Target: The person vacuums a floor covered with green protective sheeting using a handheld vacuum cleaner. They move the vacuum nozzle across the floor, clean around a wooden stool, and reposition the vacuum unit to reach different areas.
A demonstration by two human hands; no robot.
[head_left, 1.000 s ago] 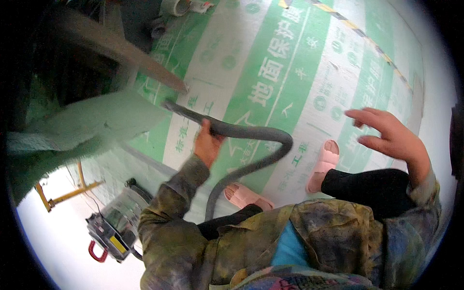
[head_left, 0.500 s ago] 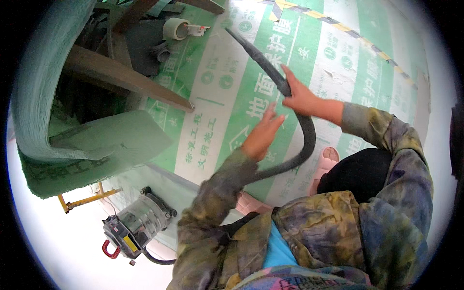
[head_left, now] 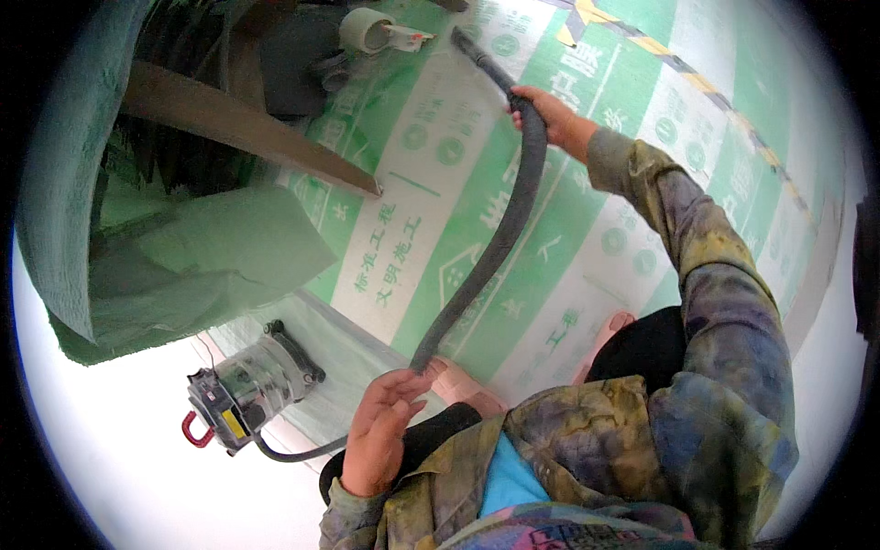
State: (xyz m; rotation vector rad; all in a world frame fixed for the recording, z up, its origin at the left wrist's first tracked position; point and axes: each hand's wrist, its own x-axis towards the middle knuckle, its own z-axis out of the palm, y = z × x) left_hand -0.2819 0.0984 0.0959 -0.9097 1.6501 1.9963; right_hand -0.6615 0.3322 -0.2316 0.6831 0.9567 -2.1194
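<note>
A dark grey vacuum hose [head_left: 495, 247] runs in a long curve across the floor in front of me. My right hand [head_left: 547, 117] is wrapped around its upper part, just behind the slim black nozzle tube [head_left: 481, 62], which points away toward the far side. Down at the hose's near end, my left hand [head_left: 378, 435] has its fingers stretched out and slightly apart, fingertips at the hose; the hose passes out of sight behind this hand. Left of it stands a canister vacuum [head_left: 261, 385] with a clear drum and red handle, its hose coming out toward me.
Green and white printed protective film [head_left: 390, 243] covers the floor. A brown wooden beam [head_left: 266, 137] and a greenish sheet [head_left: 211, 257] jut in from the left. Beyond them lies a tape roll [head_left: 367, 32]. Yellow-black striped tape [head_left: 678, 66] crosses the far right. My pink slippers [head_left: 467, 385] are below.
My right hand has moved away from me with the hose, which now lies straighter. My left hand has drawn back toward my body, along the hose. The view has shifted slightly.
</note>
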